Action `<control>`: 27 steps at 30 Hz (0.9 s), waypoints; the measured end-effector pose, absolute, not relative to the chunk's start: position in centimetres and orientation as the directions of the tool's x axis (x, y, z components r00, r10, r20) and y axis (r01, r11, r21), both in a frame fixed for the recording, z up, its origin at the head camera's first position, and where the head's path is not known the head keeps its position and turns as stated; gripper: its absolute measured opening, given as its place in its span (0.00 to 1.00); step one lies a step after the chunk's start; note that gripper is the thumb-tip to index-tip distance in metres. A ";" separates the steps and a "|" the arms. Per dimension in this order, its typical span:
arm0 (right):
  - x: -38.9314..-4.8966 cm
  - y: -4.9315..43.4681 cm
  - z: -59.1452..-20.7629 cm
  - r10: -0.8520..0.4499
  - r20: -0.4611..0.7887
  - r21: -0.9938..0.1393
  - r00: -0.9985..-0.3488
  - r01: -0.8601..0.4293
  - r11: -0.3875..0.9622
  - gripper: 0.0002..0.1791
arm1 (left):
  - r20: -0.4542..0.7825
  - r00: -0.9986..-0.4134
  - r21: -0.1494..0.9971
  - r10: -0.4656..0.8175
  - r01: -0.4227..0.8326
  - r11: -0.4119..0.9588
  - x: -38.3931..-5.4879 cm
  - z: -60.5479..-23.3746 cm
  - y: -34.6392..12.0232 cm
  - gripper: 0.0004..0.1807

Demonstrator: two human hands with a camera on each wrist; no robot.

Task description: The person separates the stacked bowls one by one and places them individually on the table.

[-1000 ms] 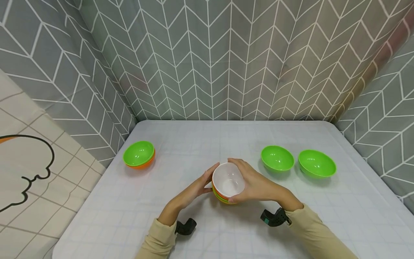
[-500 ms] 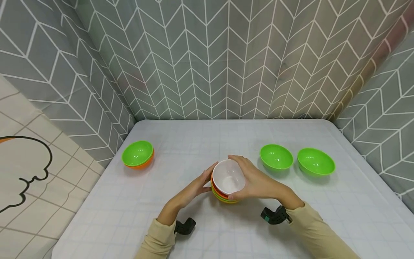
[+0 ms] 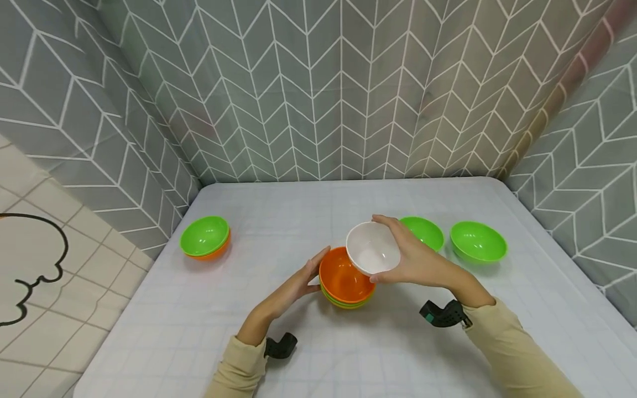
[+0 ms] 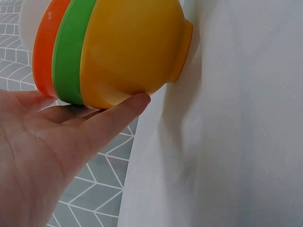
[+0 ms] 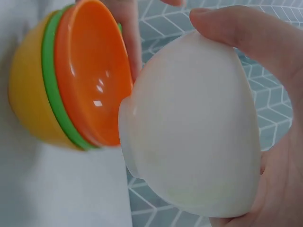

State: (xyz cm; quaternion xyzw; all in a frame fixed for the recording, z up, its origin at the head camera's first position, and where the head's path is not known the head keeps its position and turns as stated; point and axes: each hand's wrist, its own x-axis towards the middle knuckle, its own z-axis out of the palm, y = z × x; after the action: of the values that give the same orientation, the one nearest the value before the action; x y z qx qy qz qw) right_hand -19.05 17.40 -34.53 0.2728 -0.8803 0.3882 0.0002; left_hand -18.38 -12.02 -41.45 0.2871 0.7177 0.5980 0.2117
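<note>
One white bowl is held above the table, grey curtains behind.

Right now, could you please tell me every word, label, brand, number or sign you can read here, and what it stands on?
There are none to read. The visible sides of the white bowl and the central stack of bowls show no lettering. The green patch on the right-wrist camera is too small to tell whether it bears any.
</note>
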 end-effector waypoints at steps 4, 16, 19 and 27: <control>-19.2 18.9 -33.9 -0.441 0.210 -0.680 -0.872 -0.455 0.575 0.61 | 0.041 -0.751 0.980 0.660 0.159 0.120 -18.3 -41.4 -12.2 0.30; -19.8 26.1 -34.3 -0.274 0.237 -0.618 -0.932 -0.362 0.698 0.62 | 0.032 -0.751 0.981 0.660 0.150 0.123 -18.4 -41.4 -11.9 0.29; -19.5 27.8 -34.4 -0.234 0.244 -0.619 -0.941 -0.337 0.709 0.62 | 0.032 -0.750 0.981 0.661 0.151 0.125 -18.4 -41.3 -11.9 0.29; -19.3 31.3 -35.1 -0.145 0.213 -0.600 -0.966 -0.246 0.761 0.64 | 0.031 -0.752 0.981 0.658 0.148 0.124 -18.3 -41.3 -11.9 0.28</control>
State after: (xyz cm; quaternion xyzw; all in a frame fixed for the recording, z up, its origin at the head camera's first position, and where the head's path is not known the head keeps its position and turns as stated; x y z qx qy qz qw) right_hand -19.26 31.27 -35.07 0.1047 -0.9351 0.3297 0.0770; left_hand -18.31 -11.93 -41.29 0.2804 0.7188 0.5997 0.2125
